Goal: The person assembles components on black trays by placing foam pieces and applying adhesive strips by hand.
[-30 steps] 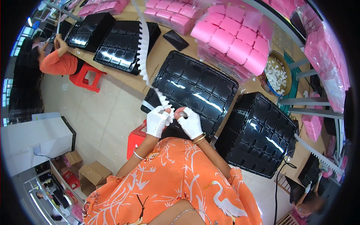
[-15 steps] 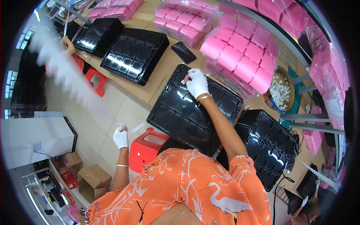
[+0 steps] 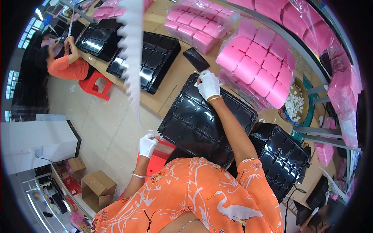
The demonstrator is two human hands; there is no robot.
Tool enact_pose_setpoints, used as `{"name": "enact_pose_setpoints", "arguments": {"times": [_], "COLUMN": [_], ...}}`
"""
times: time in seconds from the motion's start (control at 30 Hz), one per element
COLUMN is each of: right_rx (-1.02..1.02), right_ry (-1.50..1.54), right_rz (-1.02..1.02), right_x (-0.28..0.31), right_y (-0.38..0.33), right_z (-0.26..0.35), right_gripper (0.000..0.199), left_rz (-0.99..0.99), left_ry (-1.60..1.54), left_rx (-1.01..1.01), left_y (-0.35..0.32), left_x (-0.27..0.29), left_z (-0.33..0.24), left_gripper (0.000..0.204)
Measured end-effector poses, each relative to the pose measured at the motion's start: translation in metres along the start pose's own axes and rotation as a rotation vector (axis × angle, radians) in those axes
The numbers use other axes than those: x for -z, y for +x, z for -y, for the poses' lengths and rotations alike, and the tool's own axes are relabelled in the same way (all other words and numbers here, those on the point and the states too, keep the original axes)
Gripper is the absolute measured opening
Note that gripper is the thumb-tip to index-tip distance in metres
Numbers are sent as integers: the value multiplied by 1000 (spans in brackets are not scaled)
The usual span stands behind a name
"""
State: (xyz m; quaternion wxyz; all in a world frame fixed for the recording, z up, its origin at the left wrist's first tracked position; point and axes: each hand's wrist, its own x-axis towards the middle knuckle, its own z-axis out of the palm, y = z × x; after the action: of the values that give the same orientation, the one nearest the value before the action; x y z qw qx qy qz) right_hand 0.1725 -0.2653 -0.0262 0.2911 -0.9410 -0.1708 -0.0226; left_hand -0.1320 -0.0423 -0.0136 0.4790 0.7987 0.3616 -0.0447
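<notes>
white-gloved, the left hand (image 3: 148, 144) pinched the low end of a long white strip (image 3: 131, 58) beside the red stool (image 3: 157, 155), the strip rising well above the bench. the right hand (image 3: 208, 84) had its fingers closed on a small white piece at the far edge of the black tray (image 3: 194, 128). the strip looked light, limp and easily torn, best gripped near its end.
</notes>
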Motion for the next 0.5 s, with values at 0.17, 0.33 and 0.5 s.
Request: {"name": "enact_pose_setpoints", "arguments": {"times": [0.17,0.33,0.5], "right_rx": [69,49,36], "right_ry": [-120,-94,-99], "right_rz": [-8,69,241], "right_x": [1,-1,16], "right_y": [5,11,18], "right_z": [3,-3,2], "right_gripper": [11,16,21], "left_rz": [84,122,135], "left_ry": [-50,-87,-124], "left_rx": [21,54,64], "left_y": [14,22,19], "left_x": [-11,-10,-11], "left_z": [2,10,-1], "left_gripper": [16,16,18]}}
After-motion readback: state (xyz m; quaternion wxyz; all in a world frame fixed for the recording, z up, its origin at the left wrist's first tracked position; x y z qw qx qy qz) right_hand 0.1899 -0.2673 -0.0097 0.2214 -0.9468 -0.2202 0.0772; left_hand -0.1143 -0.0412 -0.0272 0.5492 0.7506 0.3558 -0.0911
